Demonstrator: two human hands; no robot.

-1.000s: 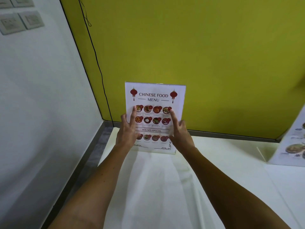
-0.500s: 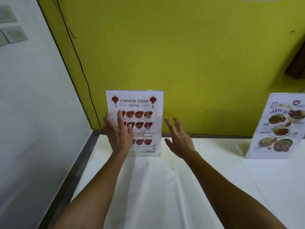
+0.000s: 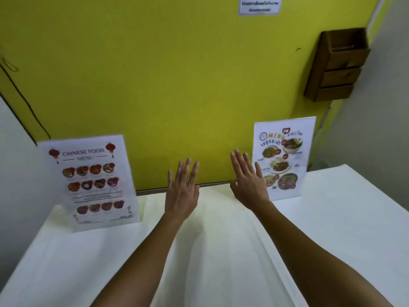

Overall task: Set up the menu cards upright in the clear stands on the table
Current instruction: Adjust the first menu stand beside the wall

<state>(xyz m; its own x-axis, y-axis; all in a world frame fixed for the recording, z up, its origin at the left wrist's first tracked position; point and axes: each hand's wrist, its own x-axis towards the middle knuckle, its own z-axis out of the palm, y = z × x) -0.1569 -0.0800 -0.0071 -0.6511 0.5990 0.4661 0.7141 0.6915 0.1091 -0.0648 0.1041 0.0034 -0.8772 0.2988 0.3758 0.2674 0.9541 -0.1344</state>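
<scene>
Left hand: left hand (image 3: 182, 196) raised over the table, palm down, fingers spread and straight, holding nothing. Apart from both cards.
Right hand: right hand (image 3: 249, 185) likewise flat and splayed, empty. Its outer edge overlaps the lower left of the Thai card in this view; whether it touches, cannot tell.
Chinese food menu card: Chinese food menu card (image 3: 93, 182) stands upright at the left rear of the table, leaning back slightly, red lanterns at the top corners, rows of dish photos beneath. Blurred, small print unreadable.
Its stand: clear stand (image 3: 106, 224) shows as a transparent lip along the card's bottom edge, resting on the cloth.
Thai menu card: Thai menu card (image 3: 284, 158) upright at the right rear, close to the wall, dish photos and Thai lettering. A clear edge frames its top and right side.
Table: white tablecloth (image 3: 221, 251), creased lengthwise down the middle.
Backdrop: yellow-green wall (image 3: 166, 74) behind both cards; wooden wall rack (image 3: 336, 65) upper right; small printed notice (image 3: 259, 6) at the top, unreadable; black cable (image 3: 20, 94) running down at left.
</scene>
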